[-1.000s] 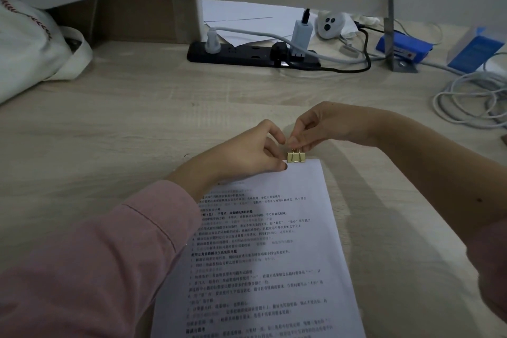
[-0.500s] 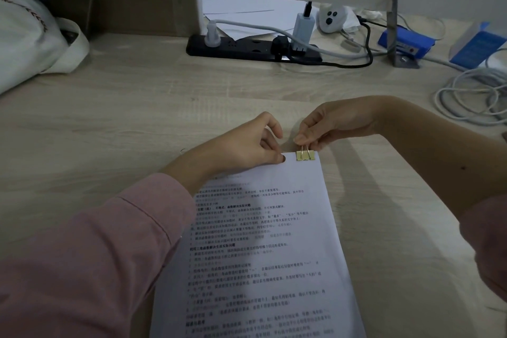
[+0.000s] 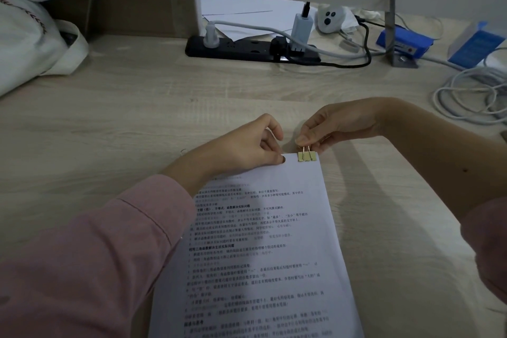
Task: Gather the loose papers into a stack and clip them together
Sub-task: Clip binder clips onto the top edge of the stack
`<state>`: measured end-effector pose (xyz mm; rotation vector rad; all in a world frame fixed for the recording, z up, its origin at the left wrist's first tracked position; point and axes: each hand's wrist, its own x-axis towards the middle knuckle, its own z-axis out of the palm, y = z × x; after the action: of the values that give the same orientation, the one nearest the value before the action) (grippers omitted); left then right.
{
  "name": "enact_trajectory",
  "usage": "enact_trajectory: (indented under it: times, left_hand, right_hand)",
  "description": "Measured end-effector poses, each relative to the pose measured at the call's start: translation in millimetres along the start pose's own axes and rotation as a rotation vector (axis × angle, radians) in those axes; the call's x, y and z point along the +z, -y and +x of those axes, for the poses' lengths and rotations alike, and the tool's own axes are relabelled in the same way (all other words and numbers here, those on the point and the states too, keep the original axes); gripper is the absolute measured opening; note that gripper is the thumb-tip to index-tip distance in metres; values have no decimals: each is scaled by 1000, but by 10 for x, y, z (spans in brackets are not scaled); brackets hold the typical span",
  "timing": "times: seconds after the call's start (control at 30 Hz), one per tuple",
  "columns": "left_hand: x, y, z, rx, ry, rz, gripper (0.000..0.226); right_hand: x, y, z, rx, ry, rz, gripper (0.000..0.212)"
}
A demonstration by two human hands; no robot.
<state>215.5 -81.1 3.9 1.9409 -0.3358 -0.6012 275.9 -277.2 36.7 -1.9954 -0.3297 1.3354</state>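
Printed paper stack [image 3: 263, 241] lies near-centre on desk [image 3: 137, 118], with a gold binder clip [image 3: 307, 156] on its far edge by the right corner. Right hand [image 3: 337, 123] pinches the clip's wire handles; left hand [image 3: 247, 148], fingers curled, grips the stack's far edge under its thumb. Pink sleeve [image 3: 96, 255] overlaps the stack's left side; power strip [image 3: 247, 49] sits far.

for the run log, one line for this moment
left hand: holds papers | right hand: pinches binder clip handles | clip on top right corner

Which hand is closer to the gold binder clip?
Right. The right hand pinches the gold metal binder clip; the left hand holds the white paper stack beside it.
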Motion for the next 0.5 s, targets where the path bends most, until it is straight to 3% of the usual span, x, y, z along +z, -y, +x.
enact_trajectory:
  times: [0.1,0.2,0.3,0.5]
  left_hand:
    - [-4,-9,-22,-2,-10,11,29]
    - [-19,-36,-82,2,-34,23,28]
    - [-76,-81,-175,22,-88,45,27]
    - [-198,-206,-393,106,-370,108,23]
  right_hand:
    - [50,-20,-27,9,-71,6,19]
    - [170,-78,-121,-7,-141,33,39]
    - [426,-187,-306,-57,-219,180,41]
    - [1246,-346,-528,-186,-207,399,34]
